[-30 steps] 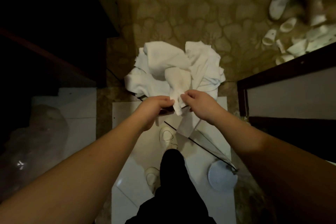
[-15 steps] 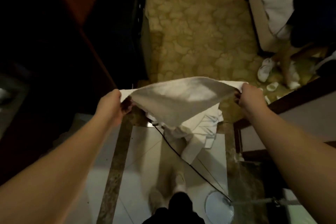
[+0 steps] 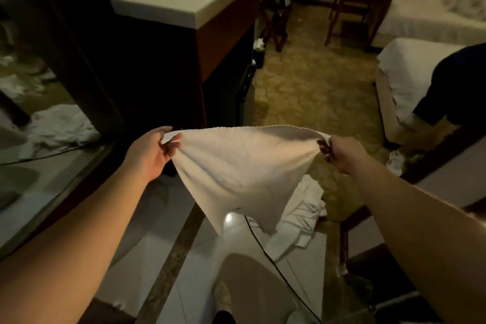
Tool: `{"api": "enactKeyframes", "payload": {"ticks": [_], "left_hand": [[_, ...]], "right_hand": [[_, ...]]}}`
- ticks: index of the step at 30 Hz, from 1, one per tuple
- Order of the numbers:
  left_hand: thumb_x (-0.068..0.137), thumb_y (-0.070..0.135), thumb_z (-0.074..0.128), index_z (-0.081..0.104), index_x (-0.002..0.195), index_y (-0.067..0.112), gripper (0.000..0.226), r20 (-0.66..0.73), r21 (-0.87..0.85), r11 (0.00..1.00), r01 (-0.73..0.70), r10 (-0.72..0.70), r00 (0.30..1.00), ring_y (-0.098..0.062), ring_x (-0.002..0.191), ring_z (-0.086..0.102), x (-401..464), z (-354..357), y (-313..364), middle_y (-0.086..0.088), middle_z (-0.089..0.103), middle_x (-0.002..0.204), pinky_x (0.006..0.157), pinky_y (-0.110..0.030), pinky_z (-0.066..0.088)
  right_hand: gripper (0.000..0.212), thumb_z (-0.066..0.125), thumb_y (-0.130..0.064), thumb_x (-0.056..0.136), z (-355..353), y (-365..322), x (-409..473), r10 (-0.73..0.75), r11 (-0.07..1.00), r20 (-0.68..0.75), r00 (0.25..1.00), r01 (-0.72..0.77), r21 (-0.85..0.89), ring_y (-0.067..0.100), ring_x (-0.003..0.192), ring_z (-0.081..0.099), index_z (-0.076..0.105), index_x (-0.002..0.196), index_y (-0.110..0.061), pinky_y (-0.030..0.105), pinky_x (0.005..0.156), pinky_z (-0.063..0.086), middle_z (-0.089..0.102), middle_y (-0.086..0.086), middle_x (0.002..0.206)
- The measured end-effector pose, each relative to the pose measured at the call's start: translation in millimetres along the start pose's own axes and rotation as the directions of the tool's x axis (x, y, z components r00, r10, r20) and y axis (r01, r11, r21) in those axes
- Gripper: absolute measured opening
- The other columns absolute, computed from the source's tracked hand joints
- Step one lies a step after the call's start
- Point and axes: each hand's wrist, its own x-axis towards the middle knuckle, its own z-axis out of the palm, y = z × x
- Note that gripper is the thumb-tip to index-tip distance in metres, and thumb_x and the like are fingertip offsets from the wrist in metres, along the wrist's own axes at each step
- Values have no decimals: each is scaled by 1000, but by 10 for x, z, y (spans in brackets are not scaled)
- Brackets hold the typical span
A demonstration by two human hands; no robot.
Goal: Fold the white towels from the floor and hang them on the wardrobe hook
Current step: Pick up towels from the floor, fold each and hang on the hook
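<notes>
The left hand (image 3: 152,151) and right hand (image 3: 339,151) each pinch a top corner of a small white terry towel (image 3: 236,173), holding it stretched in mid-air above the crumpled white towels (image 3: 302,216) on the floor, apparently to square it for folding.

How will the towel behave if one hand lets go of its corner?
The towel is probably floppy: it sags in folds between the left hand and the right hand. If released, that side would likely drop and swing down. It seems light, since fingertip pinches at two corners hold it up.
</notes>
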Motion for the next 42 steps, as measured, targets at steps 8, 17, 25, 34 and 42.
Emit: {"api": "enactKeyframes", "payload": {"ticks": [8,17,25,34,42], "left_hand": [[91,3,36,60,99,6,26,84,-100,974,-204,212,974,-21,88,74,-1445,-940,354,-13,77,100,78,-26,49],[97,13,63,69,93,7,9,-178,299,856,-421,484,857,-8,67,72,-2828,-2334,689,-4,76,77,68,-24,56],[91,52,65,66,95,35,18,-315,648,687,-328,634,706,-7,90,59,-4481,-3790,637,11,64,97,71,-28,43],[81,38,75,75,89,25,15,-212,331,785,-525,603,769,-19,92,67,-6492,-5303,596,4,71,91,77,-34,53],[98,23,59,78,95,19,20,-430,138,754,-642,630,647,-22,93,74,-7631,-5863,677,-7,76,100,73,-33,59]], "right_hand": [[24,40,-8,104,2,229,-920,-106,994,132,985,102,39,8,55,66,57,116,-20,18,35,37,69,10,93],[27,41,-2,102,526,247,-2140,-199,980,632,749,163,115,10,93,75,63,115,-13,22,58,46,79,0,102],[21,57,-39,101,1141,692,-3469,-419,740,682,599,661,-126,15,87,59,68,113,-26,31,77,41,67,-3,97],[10,55,-34,103,1744,1712,-5447,-482,764,706,519,643,49,24,98,66,60,98,-26,45,91,56,66,9,116],[31,52,-58,94,1816,2009,-6705,-533,553,761,370,833,-17,21,88,68,61,110,-33,44,77,59,67,-4,100]]}}
